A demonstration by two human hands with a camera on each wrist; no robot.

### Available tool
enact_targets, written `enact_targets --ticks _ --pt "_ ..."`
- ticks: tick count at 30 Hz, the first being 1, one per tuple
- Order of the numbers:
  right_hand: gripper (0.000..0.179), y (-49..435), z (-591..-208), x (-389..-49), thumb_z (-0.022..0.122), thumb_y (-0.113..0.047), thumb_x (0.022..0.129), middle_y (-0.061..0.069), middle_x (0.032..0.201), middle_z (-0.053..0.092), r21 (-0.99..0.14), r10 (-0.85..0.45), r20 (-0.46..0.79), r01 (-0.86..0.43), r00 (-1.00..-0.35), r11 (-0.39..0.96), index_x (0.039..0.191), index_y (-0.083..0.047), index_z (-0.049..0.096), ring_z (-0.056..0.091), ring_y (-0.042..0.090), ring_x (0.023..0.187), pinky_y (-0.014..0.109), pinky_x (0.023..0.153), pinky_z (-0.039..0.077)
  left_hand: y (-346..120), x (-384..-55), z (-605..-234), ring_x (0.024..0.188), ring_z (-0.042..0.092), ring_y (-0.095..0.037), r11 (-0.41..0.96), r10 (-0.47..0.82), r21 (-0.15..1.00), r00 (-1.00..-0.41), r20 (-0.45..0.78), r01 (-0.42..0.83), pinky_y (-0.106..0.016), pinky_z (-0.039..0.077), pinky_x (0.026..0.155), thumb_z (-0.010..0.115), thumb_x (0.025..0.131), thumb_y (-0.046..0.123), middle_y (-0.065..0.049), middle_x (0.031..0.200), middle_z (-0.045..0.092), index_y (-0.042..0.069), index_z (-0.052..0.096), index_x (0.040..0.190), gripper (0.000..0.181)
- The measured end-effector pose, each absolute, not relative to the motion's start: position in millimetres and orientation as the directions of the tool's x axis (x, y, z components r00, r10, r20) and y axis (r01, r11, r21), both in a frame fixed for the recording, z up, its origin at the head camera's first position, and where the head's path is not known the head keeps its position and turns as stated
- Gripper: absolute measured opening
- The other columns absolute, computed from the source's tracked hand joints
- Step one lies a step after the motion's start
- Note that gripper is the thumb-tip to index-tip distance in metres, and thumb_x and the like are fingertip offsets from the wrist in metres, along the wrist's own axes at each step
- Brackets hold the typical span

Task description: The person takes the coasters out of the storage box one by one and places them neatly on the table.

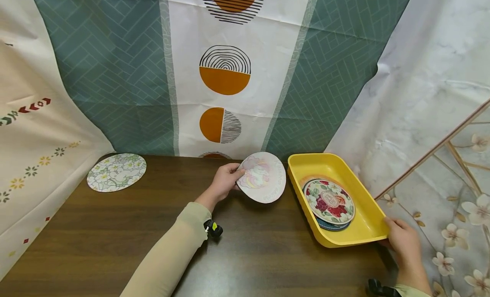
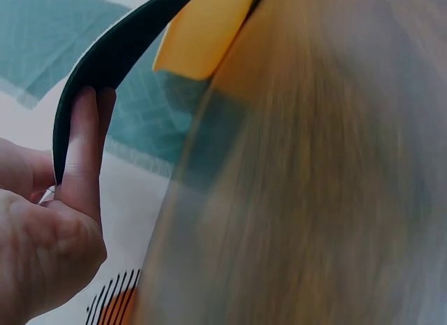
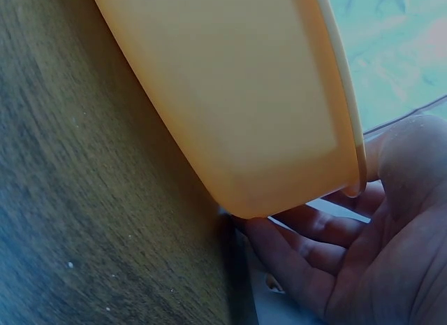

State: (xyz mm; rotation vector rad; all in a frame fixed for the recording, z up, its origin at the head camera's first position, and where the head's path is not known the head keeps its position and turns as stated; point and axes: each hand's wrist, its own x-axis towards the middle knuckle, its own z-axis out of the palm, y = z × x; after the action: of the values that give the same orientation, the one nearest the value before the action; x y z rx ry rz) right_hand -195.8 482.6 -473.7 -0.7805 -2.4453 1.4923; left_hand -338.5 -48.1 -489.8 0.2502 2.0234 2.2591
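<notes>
My left hand [image 1: 223,181] pinches the left edge of a round mat [image 1: 264,178] with a pale pink cartoon print. In the left wrist view the mat [image 2: 105,56] shows its dark underside and bends slightly, with fingers beneath it. To the right is a yellow plastic tray [image 1: 367,222]. My right hand [image 1: 405,241] grips its near right corner; in the right wrist view, fingers [image 3: 290,265] reach under the corner. Inside the tray, a floral round mat [image 1: 330,202] lies on top of other round mats, mostly hidden.
Another round mat [image 1: 116,172] with a white flower print lies at the far left of the brown wooden table [image 1: 115,229]. Patterned cloths hang behind [image 1: 226,131] and along both sides, close to the tray on the right.
</notes>
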Motion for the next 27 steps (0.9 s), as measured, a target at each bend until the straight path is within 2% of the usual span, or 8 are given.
enact_targets --ticks 6,22,27 --pt "0.059 483.3 -474.6 -196.7 0.050 -0.036 0.116 0.003 0.094 0.066 -0.867 0.528 -0.118 0.346 -0.841 0.358 0.144 0.016 0.056 0.071 0.012 0.068 0.036 0.064 0.067 -70.3 -340.1 -492.1 0.070 0.072 -0.013 -0.118 0.156 0.993 -0.987 0.038 0.019 -0.031 0.065 0.060 0.066 0.112 0.007 -0.010 0.097 0.070 -0.010 0.068 0.140 0.032" --pt "0.059 482.0 -474.9 -197.7 0.049 -0.037 0.117 0.011 0.101 0.067 -0.854 0.537 -0.124 0.365 -0.834 0.371 0.144 0.014 0.057 0.070 0.012 0.068 0.035 0.064 0.067 -135.0 -340.5 -503.2 0.073 0.072 -0.011 -0.073 0.079 0.997 -0.997 0.004 -0.002 -0.028 0.065 0.063 0.062 0.115 0.009 -0.009 0.101 0.069 -0.012 0.063 0.145 0.037" --pt "0.060 482.5 -475.4 -197.8 0.050 -0.038 0.117 0.017 0.106 0.067 -0.847 0.545 -0.127 0.377 -0.829 0.376 0.145 0.014 0.057 0.070 0.012 0.068 0.036 0.064 0.067 -149.6 -339.8 -502.3 0.074 0.072 -0.011 -0.050 0.064 0.999 -0.998 0.008 0.005 -0.027 0.064 0.063 0.062 0.115 0.010 -0.009 0.102 0.067 -0.013 0.062 0.145 0.038"
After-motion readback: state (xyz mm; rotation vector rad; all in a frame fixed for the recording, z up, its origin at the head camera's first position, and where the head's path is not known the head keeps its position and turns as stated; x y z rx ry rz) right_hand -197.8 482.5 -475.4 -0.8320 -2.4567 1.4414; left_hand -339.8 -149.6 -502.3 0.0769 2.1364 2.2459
